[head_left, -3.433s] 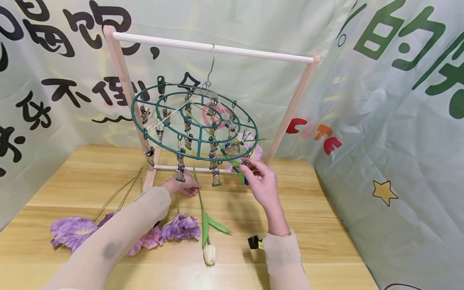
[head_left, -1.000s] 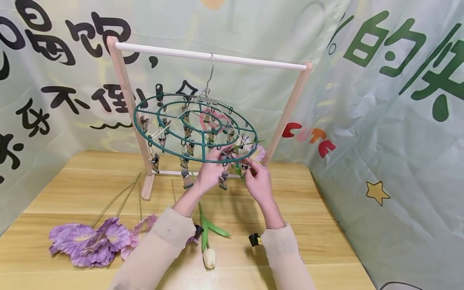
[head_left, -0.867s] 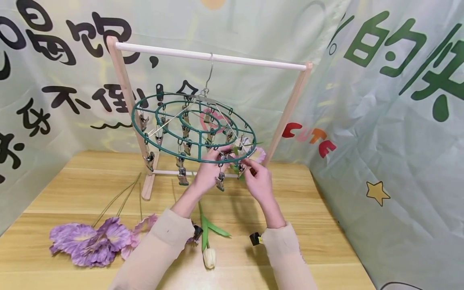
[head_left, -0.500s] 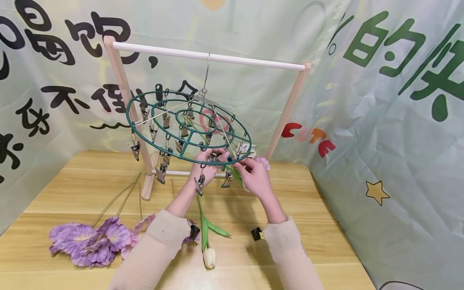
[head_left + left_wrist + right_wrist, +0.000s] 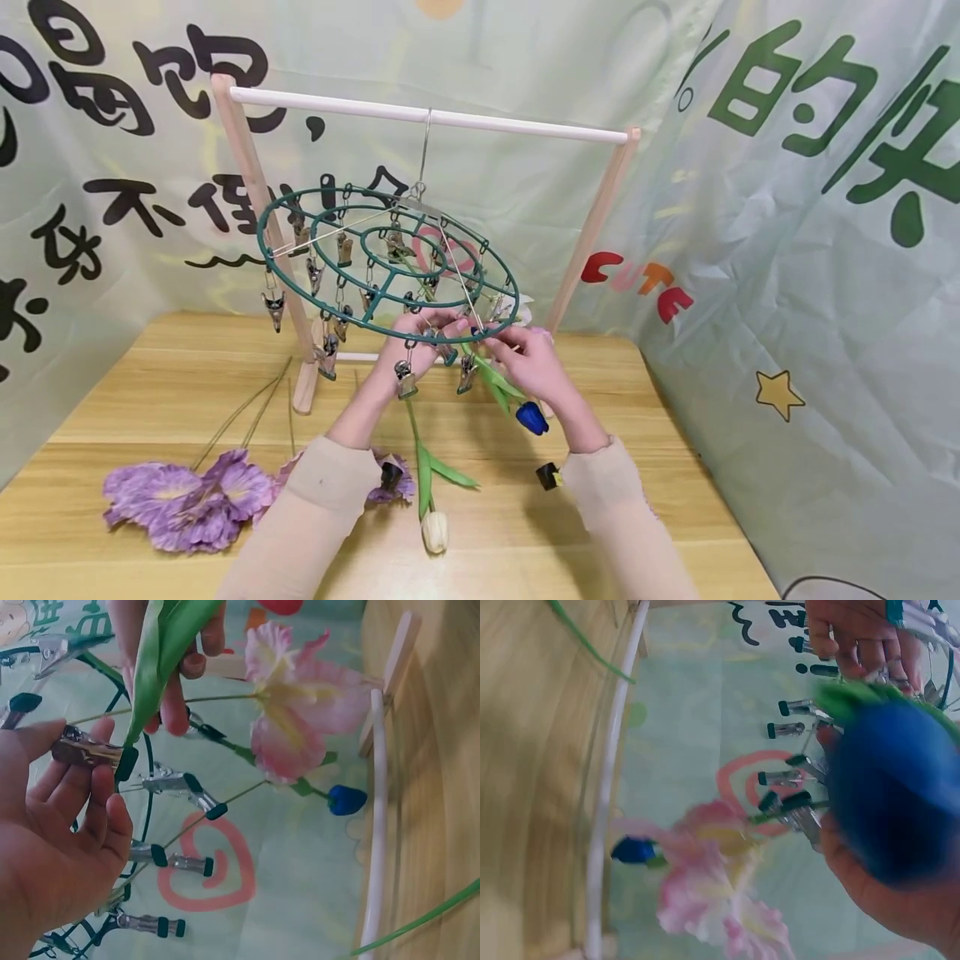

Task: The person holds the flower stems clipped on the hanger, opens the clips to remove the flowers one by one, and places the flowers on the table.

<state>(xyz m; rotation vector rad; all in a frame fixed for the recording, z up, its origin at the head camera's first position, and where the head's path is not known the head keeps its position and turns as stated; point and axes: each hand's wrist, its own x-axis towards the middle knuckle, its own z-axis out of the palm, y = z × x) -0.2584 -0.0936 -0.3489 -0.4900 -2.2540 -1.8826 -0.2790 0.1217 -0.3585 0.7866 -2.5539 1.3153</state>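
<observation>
blue tulip [image 5: 532, 418]: its bloom has come into sight below the right hand [image 5: 531, 362]; half a second ago it was not visible there.
right hand: fingers curled round the blue tulip; a leaf [image 5: 159, 664] hides the exact hold.
left hand [image 5: 422, 348]: pinches a clip [image 5: 88, 750] between thumb and fingers, clearest from the left wrist.
leaf: narrow end at the clip's green tip; i cannot tell whether it is clamped.
second blue tulip [image 5: 347, 801]: beside the pink flower [image 5: 311, 705] in both wrist views, hidden from the head.
right wrist view: the held bloom fills much of it, blurred.
table [image 5: 637, 533]: wood-grained, bearing a white tulip [image 5: 435, 532] and purple flowers [image 5: 187, 500].
rack [image 5: 525, 125]: stands on the table before printed cloth [image 5: 547, 50].
hanger [image 5: 379, 297]: hooked on the rack, turned slightly since half a second ago.
</observation>
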